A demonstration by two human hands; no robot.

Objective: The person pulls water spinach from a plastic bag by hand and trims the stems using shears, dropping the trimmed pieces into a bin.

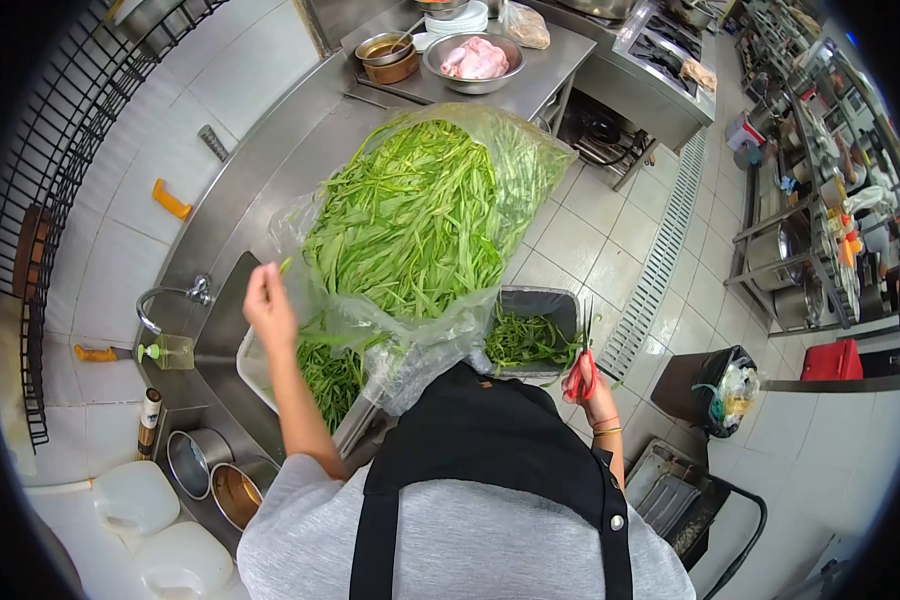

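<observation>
My left hand (269, 305) is raised over the sink's edge, its fingers pressed together around a small bit of green leaf. My right hand (591, 391) is closed on red-handled scissors (585, 368), blades pointing up, beside the dark bin. Between my hands, a large clear plastic bag (410, 335) lies open, full of long leafy greens (410, 220). Cut greens (330, 385) fill a white tub at the sink, below the bag. More green pieces (525, 336) lie in the dark bin (538, 298) to the right of the bag.
A steel bowl of raw meat (473, 62) and a brown pot (387, 60) stand on the counter at the top. The faucet (175, 293) and a soap bottle (170, 351) are at the left. A trash bin (692, 392) stands on the floor at right, near shelving (785, 215).
</observation>
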